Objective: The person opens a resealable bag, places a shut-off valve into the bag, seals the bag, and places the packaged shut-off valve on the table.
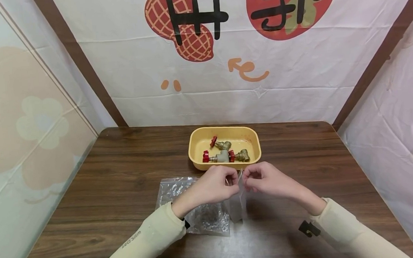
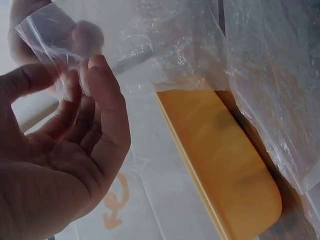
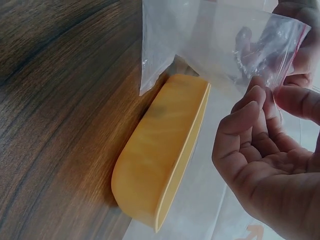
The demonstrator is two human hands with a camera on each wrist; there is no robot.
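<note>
Between both hands hangs a clear plastic zip bag (image 1: 236,209), its mouth edge upward, in front of a yellow tray. My left hand (image 1: 213,185) pinches one side of that edge between thumb and fingers. On the other side, my right hand (image 1: 273,182) pinches the edge too, fingers curled. A reddish line runs along the bag's mouth in the right wrist view, where the bag (image 3: 200,37) looks see-through and holds nothing visible. More clear plastic bags (image 1: 209,221) lie flat on the table under my left forearm.
The yellow tray (image 1: 195,161) stands just beyond the hands. Inside are several pipe valves with red handwheels, such as a brass valve (image 1: 243,155) and a grey fitting (image 1: 223,156). A printed cloth (image 1: 295,68) hangs behind the brown wooden table (image 1: 124,181).
</note>
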